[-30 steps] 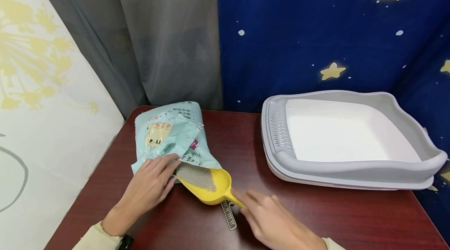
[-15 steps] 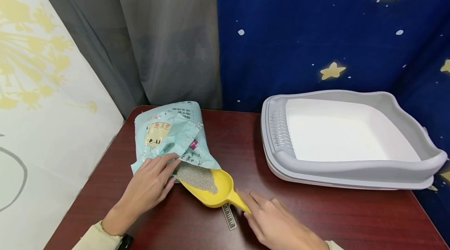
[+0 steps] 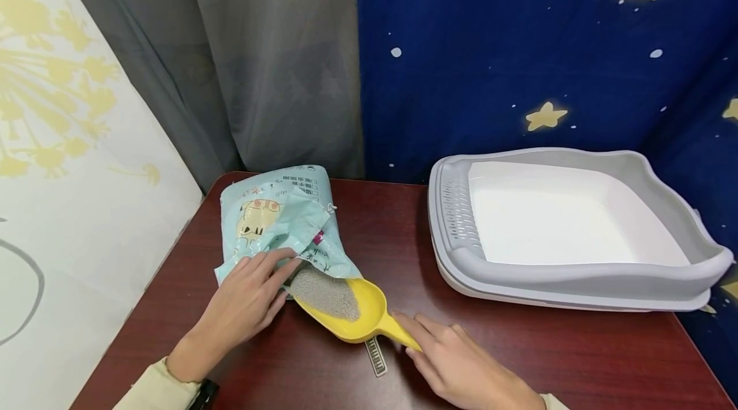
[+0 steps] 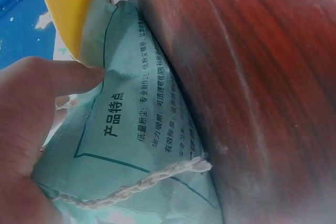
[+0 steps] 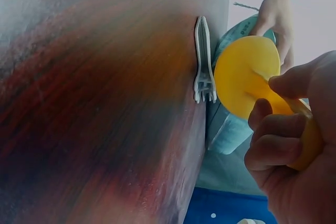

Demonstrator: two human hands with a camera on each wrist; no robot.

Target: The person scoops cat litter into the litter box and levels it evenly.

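A light blue bag of cat litter point(image 3: 311, 240) lies on the table with its opening towards me. My left hand point(image 3: 245, 301) holds the bag at its mouth, fingers over the upper edge and the thumb point(image 4: 79, 77) against the printed side. My right hand point(image 3: 455, 362) grips the handle of a yellow scoop point(image 3: 373, 311), its fingers curled round it in the right wrist view. Grey litter point(image 3: 325, 293) fills much of the scoop's bowl. The scoop's front end is still inside the bag mouth, partly hidden by the bag's upper flap.
A grey slotted plastic piece point(image 3: 376, 357) lies on the table point(image 3: 323, 371) beneath the scoop. To the right stands a litter box point(image 3: 576, 278) with a grey raised rim and white inside. Grey and blue curtains point(image 3: 277, 64) hang behind, and a patterned wall is at left.
The scoop has slid a little out of the bag, right and towards me, with my right hand. More litter shows in its bowl. My left hand stays at the bag mouth.
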